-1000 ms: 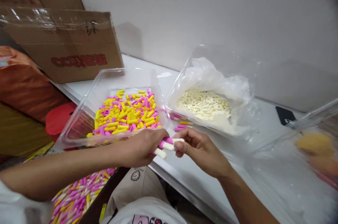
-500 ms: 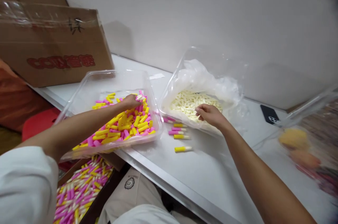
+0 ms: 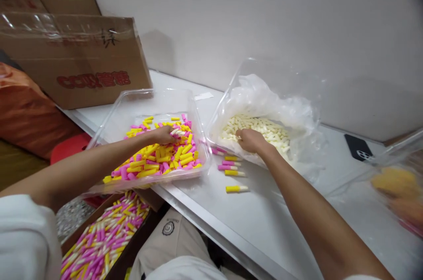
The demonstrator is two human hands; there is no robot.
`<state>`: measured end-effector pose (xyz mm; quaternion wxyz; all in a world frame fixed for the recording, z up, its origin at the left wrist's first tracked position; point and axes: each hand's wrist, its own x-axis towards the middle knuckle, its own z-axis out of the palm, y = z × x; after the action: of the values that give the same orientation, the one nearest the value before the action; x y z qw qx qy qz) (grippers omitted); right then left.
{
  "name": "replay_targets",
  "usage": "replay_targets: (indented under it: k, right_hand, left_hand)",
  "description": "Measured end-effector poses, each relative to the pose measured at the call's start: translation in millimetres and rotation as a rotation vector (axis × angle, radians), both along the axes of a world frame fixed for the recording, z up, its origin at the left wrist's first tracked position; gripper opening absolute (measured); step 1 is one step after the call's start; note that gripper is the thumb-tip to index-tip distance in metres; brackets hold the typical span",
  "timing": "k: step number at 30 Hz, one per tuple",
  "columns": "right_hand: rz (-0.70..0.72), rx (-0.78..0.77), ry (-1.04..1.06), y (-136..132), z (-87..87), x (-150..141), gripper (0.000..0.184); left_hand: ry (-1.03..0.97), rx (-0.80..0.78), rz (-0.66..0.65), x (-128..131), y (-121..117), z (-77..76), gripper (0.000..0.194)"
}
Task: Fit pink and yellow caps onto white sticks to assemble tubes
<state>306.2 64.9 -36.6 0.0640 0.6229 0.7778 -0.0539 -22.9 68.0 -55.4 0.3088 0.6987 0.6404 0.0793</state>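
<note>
My left hand is closed over the clear bin of pink and yellow short tubes. White-ended pieces stick out from its fingers. In the other clear bin lies a heap of small cream-white pieces. Low over their near edge, my right hand has its fingers bent together at the heap. Whatever is between those fingertips is too small to make out. On the table between the bins and me lie several joined pieces, coloured at one end and white at the other.
Below the table edge, a carton holds many pink, yellow and white joined pieces. Crumpled clear plastic lines the right bin. A black phone lies at the right, near a clear bag. Cardboard boxes stand at back left.
The view has shifted, so the scene sits farther right. My right hand has moved left and down against the white pieces. My left hand stays over the tubes, still holding white-ended pieces.
</note>
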Motion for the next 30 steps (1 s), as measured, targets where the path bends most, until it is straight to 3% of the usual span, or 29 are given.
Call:
replay_targets:
  k: [8,14,18,25,28,30]
  right_hand:
    - [-0.024,0.067,0.138,-23,4.8,21,0.025]
    - [-0.063,0.176,0.290,-52,12.3,28,0.027]
    - [-0.058,0.220,0.445,-68,13.5,24,0.025]
    - [-0.023,0.268,0.494,-82,18.8,24,0.022]
    - [-0.037,0.331,0.590,-95,32.9,16,0.020]
    - [-0.063,0.324,0.741,-108,42.8,3,0.018]
  left_hand:
    - [0.010,0.105,-0.004,7,-6,1.7,0.015]
    - [0.019,0.118,0.098,-3,-5,-0.1,0.027]
    - [0.047,0.105,0.061,2,4,-1.4,0.025]
    - [0.180,0.135,0.027,5,8,-9.0,0.022]
    - [0.143,0.136,0.019,-1,2,2.3,0.028]
    - [-0.003,0.098,0.026,-2,-11,18.0,0.032]
